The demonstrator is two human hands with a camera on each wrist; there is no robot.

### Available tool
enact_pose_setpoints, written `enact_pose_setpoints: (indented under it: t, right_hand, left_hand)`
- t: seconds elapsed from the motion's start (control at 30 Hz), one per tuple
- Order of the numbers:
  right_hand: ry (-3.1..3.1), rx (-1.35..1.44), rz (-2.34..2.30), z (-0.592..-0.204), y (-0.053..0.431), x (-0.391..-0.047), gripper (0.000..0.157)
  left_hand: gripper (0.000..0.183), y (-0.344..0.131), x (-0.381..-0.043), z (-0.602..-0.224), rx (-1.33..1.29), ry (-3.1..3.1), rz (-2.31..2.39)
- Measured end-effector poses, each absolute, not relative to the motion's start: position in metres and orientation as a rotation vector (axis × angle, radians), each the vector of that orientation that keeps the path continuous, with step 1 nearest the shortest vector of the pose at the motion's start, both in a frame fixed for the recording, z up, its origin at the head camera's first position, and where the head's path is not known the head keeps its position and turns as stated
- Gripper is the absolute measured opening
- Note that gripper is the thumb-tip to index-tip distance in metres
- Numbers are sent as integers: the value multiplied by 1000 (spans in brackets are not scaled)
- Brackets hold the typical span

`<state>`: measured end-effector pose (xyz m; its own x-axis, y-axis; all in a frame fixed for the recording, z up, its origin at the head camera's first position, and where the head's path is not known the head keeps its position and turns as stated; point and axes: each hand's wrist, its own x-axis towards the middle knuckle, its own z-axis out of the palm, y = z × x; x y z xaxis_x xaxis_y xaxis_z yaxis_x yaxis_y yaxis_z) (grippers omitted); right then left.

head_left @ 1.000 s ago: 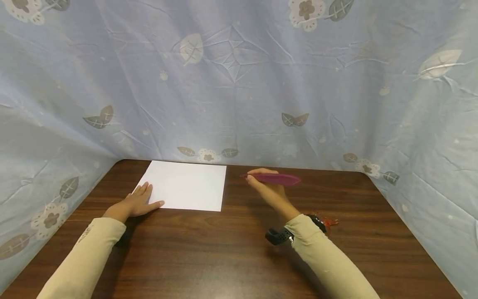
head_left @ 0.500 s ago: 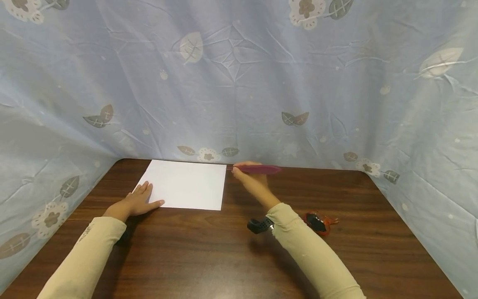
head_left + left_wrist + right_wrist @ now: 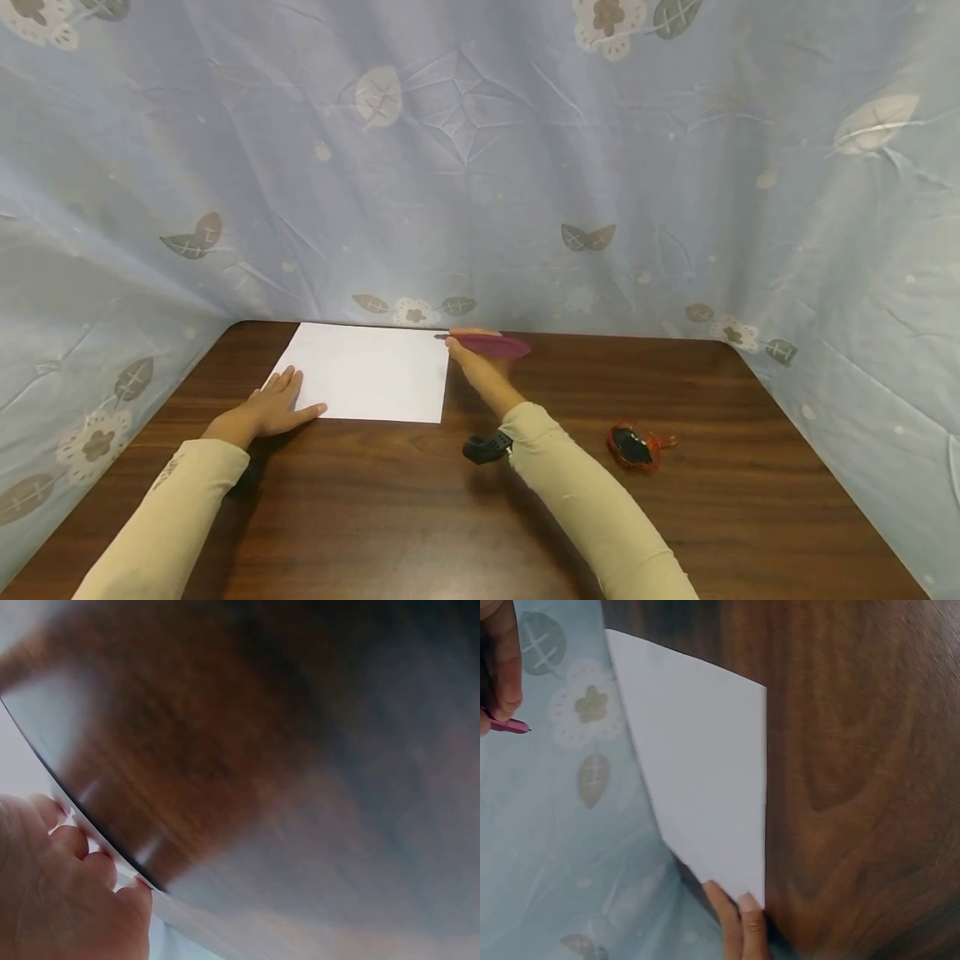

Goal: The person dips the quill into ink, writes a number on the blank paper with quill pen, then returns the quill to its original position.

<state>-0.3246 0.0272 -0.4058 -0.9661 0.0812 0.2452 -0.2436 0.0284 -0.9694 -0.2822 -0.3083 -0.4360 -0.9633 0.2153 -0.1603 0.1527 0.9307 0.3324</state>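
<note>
Paper (image 3: 367, 375) lies flat on the far left of the bench (image 3: 360, 517). Left hand (image 3: 267, 410): fingers extended, thumb apart, resting on the near left corner. Right hand (image 3: 475, 367): fingers pinch a pink pen (image 3: 495, 345) close to its tip, which shows at the paper's far right corner; contact cannot be determined. Assessment: paper probably light, limp, easily creased or slid, best pressed flat at an edge; pen probably light, stiff, best pinched near the tip.

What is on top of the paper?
The left hand rests on the paper; its near left corner and anything under the hand are hidden. The right hand holds the pen clear of the paper.
</note>
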Motion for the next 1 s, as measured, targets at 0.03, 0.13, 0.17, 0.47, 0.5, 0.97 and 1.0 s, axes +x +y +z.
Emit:
enact_pose_setpoints:
  t: [0.03, 0.13, 0.17, 0.47, 0.5, 0.97, 1.0]
  right_hand:
    - [-2041, 141, 2062, -409, 24, -325, 22]
    - [-1986, 59, 2119, -419, 15, -325, 21]
    - [-1982, 15, 2118, -421, 12, -324, 20]
    - [-2000, -154, 2115, -440, 0, -320, 18]
    - [-2018, -170, 2101, -441, -1, -319, 18]
    - [-2134, -323, 1958, -451, -7, -316, 15]
    - [-2128, -328, 1956, -452, -8, -316, 15]
  left_hand:
    - [97, -309, -282, -436, 277, 2894, 476]
    - [97, -309, -282, -436, 272, 2890, 480]
    - [97, -309, -282, -436, 271, 2887, 481]
    - [98, -308, -282, -434, 276, 2881, 487]
    - [98, -308, -283, -435, 275, 2879, 492]
    - [99, -308, -284, -434, 271, 2866, 488]
    - [99, -308, -284, -433, 271, 2861, 492]
